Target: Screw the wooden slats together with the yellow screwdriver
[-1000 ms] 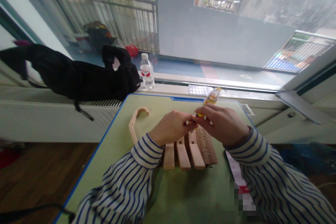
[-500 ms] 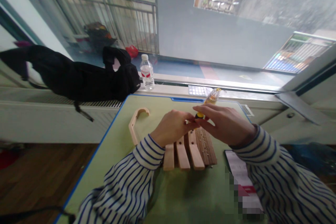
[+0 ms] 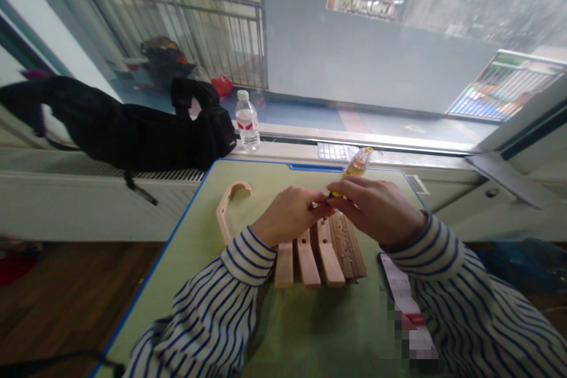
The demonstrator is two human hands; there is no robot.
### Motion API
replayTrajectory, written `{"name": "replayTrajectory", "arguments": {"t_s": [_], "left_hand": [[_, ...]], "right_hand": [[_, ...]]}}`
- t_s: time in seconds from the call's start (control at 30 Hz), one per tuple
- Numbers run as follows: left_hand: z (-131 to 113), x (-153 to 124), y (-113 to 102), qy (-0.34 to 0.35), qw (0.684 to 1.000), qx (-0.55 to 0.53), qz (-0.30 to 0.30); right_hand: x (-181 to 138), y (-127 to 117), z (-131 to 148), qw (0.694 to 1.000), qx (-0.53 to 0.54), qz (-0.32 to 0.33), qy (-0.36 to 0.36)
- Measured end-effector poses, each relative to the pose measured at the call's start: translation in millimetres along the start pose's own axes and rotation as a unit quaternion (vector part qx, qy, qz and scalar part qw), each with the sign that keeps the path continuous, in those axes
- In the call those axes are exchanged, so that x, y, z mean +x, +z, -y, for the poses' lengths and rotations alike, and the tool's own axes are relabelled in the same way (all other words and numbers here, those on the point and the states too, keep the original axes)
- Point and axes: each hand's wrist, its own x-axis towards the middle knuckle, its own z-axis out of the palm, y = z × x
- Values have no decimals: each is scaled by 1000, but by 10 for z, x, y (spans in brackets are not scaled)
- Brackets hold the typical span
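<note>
My right hand (image 3: 381, 209) is closed round the yellow-and-black handle of a screwdriver (image 3: 335, 194), only part of which shows between the fingers. My left hand (image 3: 290, 212) meets it from the left, its fingertips pinched together beside the tool; what they hold is hidden. Beneath both hands lie pale wooden pieces (image 3: 309, 266) with drilled holes, set side by side on a dark brown wooden board (image 3: 348, 248). Small screws (image 3: 349, 251) are scattered on the board's right part. A curved wooden hook (image 3: 224, 209) rests apart on the left of the table.
The green table (image 3: 195, 283) has a blue rim. A clear bottle of yellowish liquid (image 3: 358, 160) is beyond my right hand, and a phone (image 3: 403, 289) lies near my right forearm. On the sill are a water bottle (image 3: 247, 124) and a black bag (image 3: 146, 133).
My right hand has shifted slightly left and its fingers have closed further over the screwdriver handle, so less of the yellow shows. My left hand and the wooden pieces stay in place.
</note>
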Motion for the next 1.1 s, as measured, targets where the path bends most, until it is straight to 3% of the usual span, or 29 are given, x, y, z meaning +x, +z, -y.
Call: {"name": "replayTrajectory", "arguments": {"t_s": [0.57, 1.1], "left_hand": [[-7, -12, -19, 6, 999, 29, 13], [1, -30, -46, -2, 999, 34, -24]], "right_hand": [[-27, 91, 40, 999, -14, -33, 38], [-8, 18, 102, 1000, -7, -28, 10]]}}
